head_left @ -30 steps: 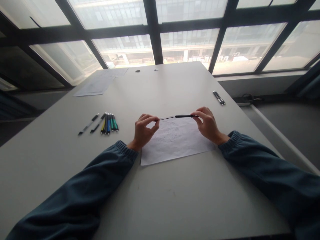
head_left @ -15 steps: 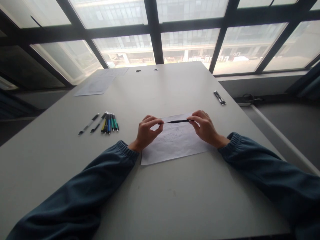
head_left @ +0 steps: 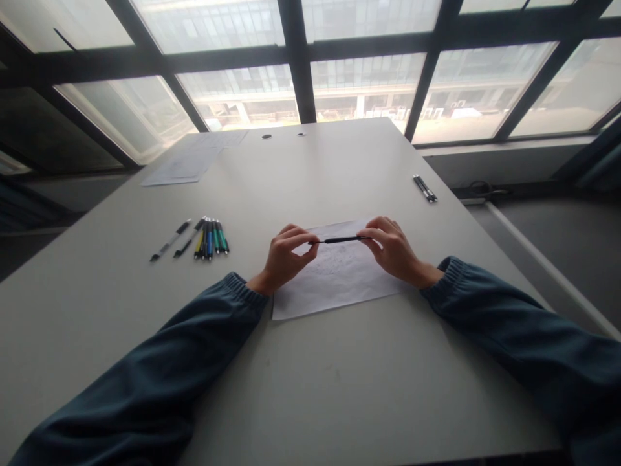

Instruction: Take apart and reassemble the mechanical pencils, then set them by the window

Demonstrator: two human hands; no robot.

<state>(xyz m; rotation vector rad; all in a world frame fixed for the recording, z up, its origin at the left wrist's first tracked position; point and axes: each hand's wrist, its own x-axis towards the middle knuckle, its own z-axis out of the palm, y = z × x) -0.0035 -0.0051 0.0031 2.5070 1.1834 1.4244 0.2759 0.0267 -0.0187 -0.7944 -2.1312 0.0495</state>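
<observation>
Over a white sheet of paper with faint marks, a black pen is held level between my two hands. My right hand pinches the right end of its dark barrel between thumb and fingers. At the other end, my left hand pinches a small dark end piece with a thin rod, like a pen refill, that runs to the barrel. Fingertips partly cover both ends, so I cannot tell how far the rod goes inside.
Left of my hands lie several pens with yellow, blue and green barrels, beside a clear pen. Two pens lie near the right edge of the white table. Papers rest at the far left, before the windows.
My right hand has come slightly left with the barrel, narrowing the distance between my hands. A dark end piece now shows at my left fingertips.
</observation>
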